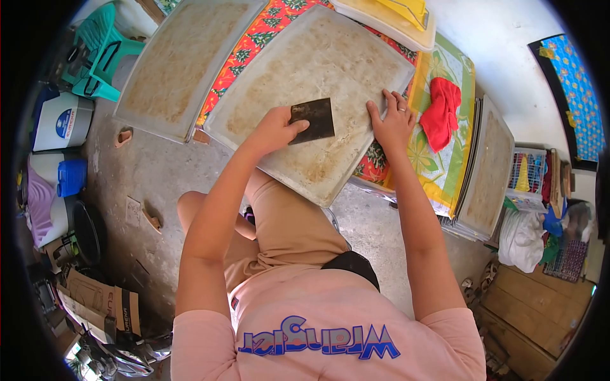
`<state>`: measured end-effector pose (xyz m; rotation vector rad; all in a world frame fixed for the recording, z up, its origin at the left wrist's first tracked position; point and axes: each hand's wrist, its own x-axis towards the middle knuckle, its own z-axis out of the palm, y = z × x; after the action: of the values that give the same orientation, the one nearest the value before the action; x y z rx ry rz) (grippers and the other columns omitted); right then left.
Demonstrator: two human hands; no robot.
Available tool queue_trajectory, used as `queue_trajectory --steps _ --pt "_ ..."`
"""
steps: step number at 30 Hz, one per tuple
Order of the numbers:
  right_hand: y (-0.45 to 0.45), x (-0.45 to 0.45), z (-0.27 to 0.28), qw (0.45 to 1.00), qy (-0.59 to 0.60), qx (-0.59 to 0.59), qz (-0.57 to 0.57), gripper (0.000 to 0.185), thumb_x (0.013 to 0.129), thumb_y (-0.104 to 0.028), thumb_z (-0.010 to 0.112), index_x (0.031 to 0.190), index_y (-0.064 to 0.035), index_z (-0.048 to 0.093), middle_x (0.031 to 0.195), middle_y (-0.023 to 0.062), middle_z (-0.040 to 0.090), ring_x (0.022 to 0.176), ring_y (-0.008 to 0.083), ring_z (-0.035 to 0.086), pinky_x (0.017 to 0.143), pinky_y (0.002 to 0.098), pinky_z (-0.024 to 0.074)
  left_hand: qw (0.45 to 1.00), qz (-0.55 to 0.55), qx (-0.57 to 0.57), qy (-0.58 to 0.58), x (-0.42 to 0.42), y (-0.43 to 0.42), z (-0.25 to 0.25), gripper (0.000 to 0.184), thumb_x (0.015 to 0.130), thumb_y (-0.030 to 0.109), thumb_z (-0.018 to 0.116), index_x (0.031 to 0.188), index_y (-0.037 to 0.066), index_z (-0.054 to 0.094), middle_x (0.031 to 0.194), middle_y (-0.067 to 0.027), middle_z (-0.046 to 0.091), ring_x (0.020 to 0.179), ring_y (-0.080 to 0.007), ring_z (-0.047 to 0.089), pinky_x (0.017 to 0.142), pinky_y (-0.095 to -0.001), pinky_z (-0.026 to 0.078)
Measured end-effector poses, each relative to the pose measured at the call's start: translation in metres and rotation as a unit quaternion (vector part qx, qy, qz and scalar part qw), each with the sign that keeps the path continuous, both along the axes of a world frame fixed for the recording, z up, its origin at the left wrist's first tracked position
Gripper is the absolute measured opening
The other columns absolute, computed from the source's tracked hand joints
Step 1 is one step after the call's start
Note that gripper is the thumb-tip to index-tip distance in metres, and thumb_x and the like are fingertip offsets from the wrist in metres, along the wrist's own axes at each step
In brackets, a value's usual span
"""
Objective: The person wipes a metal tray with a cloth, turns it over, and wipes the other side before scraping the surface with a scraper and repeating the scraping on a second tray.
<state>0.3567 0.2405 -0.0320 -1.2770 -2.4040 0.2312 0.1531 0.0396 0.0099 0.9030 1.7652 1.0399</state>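
Observation:
My left hand (277, 129) grips a dark, thin rectangular sheet (319, 120), thumb on top and the other fingers hidden. The sheet lies over a large flat grey panel (343, 57) stained with brown patches; whether it is a scraper or a piece of sandpaper I cannot make out. On the panel's right edge rests my right hand (393, 122), its fingers spread and holding nothing. A crumpled red cloth (441, 113) is just right of that hand. Beneath the panel shows a red patterned tablecloth (372, 162), and the panel's near corner juts out above my thigh.
A similar stained panel (184, 63) lies to the left, and more panels (488, 174) lean at the right. A container with a yellow top (406, 13) stands at the back. Left are a green chair (105, 54), boxes and a blue container (72, 177).

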Motion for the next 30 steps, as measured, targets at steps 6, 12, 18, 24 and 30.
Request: queue_trajectory --steps 6,12,18,24,30 --pt "0.0 -0.001 0.0 1.0 0.005 -0.009 0.0 0.059 0.087 -0.055 0.058 0.133 -0.0178 0.056 0.14 0.0083 0.047 0.135 0.0288 0.037 0.113 0.0564 0.0158 0.999 0.002 0.036 -0.04 -0.002 -0.008 -0.002 0.018 0.092 0.018 0.063 0.102 0.004 0.068 0.071 0.0026 0.059 0.059 -0.0066 0.051 0.051 -0.0248 0.044" --pt "0.0 0.0 0.0 1.0 0.0 -0.009 0.001 0.059 0.088 -0.055 0.057 0.133 -0.0177 0.056 0.14 0.0085 0.047 0.135 0.0286 0.037 0.113 0.0561 0.0155 0.998 0.007 0.021 -0.055 0.007 -0.002 0.01 0.017 0.089 0.016 0.066 0.088 -0.001 0.065 0.065 0.0 0.056 0.061 -0.0088 0.048 0.055 -0.0291 0.042" --pt "-0.002 -0.001 0.003 1.0 0.0 -0.004 -0.003 0.059 0.087 -0.054 0.058 0.133 -0.0177 0.056 0.139 0.008 0.048 0.134 0.0289 0.038 0.113 0.0565 0.0161 0.998 -0.062 0.001 0.015 0.005 0.017 -0.026 0.017 0.093 0.016 0.062 0.103 0.003 0.067 0.074 0.0036 0.062 0.06 -0.0053 0.051 0.051 -0.0247 0.042" --pt "-0.001 0.0 0.0 1.0 0.004 0.002 -0.003 0.058 0.087 -0.054 0.058 0.133 -0.0182 0.056 0.139 0.0077 0.048 0.134 0.0292 0.039 0.113 0.0572 0.0169 0.997 -0.071 0.01 0.026 0.004 0.017 -0.03 0.016 0.093 0.016 0.062 0.101 0.003 0.068 0.074 0.0033 0.062 0.06 -0.0058 0.051 0.053 -0.0254 0.043" --pt "-0.001 0.0 -0.001 1.0 0.0 0.004 -0.002 0.058 0.087 -0.055 0.058 0.133 -0.018 0.056 0.139 0.0081 0.048 0.134 0.0294 0.039 0.113 0.0572 0.0168 0.999 -0.04 0.011 -0.024 0.012 0.016 -0.011 0.021 0.088 0.018 0.067 0.083 -0.002 0.064 0.063 -0.0033 0.056 0.059 -0.0121 0.05 0.056 -0.033 0.042"
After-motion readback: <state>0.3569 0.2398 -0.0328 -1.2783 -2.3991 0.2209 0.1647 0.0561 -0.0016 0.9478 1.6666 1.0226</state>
